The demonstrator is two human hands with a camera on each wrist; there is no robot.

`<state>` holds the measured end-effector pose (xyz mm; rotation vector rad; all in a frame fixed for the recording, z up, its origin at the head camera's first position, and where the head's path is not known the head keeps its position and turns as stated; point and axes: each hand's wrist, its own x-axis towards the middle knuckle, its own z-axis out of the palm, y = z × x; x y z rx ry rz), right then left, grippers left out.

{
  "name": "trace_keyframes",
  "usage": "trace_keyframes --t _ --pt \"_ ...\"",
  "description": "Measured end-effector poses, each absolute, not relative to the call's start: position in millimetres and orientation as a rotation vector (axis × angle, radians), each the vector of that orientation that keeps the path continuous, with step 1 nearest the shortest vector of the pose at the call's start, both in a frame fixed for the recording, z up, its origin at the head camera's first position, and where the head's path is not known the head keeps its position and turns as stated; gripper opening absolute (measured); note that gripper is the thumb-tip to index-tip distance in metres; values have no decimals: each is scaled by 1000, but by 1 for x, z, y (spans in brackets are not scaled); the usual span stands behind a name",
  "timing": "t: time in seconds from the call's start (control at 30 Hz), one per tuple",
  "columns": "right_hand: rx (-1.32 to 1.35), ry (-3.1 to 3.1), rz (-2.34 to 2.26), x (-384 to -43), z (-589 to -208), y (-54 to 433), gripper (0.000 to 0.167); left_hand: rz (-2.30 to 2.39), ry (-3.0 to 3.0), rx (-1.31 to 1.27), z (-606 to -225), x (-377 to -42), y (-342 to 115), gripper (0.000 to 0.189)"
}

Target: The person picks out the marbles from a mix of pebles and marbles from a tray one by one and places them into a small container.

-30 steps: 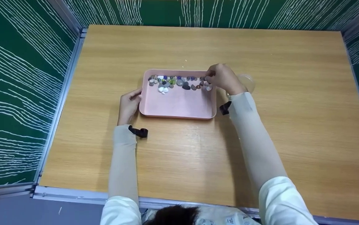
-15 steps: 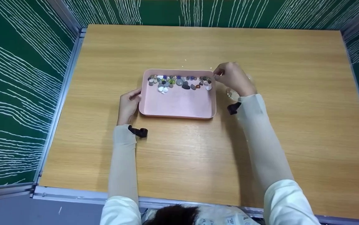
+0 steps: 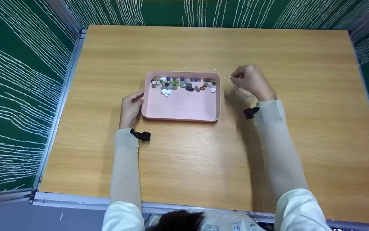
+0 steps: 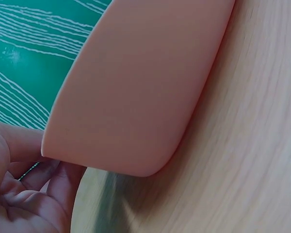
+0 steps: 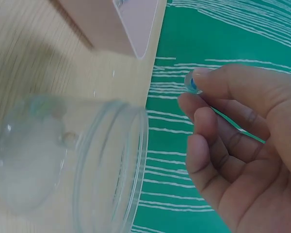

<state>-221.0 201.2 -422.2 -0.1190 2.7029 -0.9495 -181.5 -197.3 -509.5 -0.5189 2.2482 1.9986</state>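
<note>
The pink tray (image 3: 184, 107) lies flat on the wooden counter (image 3: 184, 160), and through the head camera I can see lots of little stones (image 3: 183, 84) in it. They sit in a bumpy band along the far side, and the part near the person is bare pink. I see blue, green and gray ones, a bunch of white stones (image 3: 166, 91) near the left, a dark stone (image 3: 189, 89) around the middle, and an orange-brown stone (image 3: 202, 88) to the right of it. One pale stone (image 3: 213, 90) is by the right wall. The left hand (image 3: 131, 107) holds the tray by its left side, with fingers bent against the wall. The right hand (image 3: 255, 81) pinches a small clear marble (image 5: 188, 82) with some blue in it, between the thumb and a finger. On my right wrist camera, that marble is up near the mouth of a clear glass jar (image 5: 87, 160), not touching it. The jar stands upright on the counter, just right of the tray, and the right hand partly hides it from my head view. A few small round beads (image 5: 70, 139) look to be low in the jar, but the glass is too blurry for me to count them.
</note>
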Motion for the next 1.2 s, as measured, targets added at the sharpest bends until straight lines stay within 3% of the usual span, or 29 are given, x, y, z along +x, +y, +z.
trace_keyframes --t 1.2 --pt "-107 2732 -1024 -204 -435 246 17 1987 2259 -499 -508 -181 -199 36"
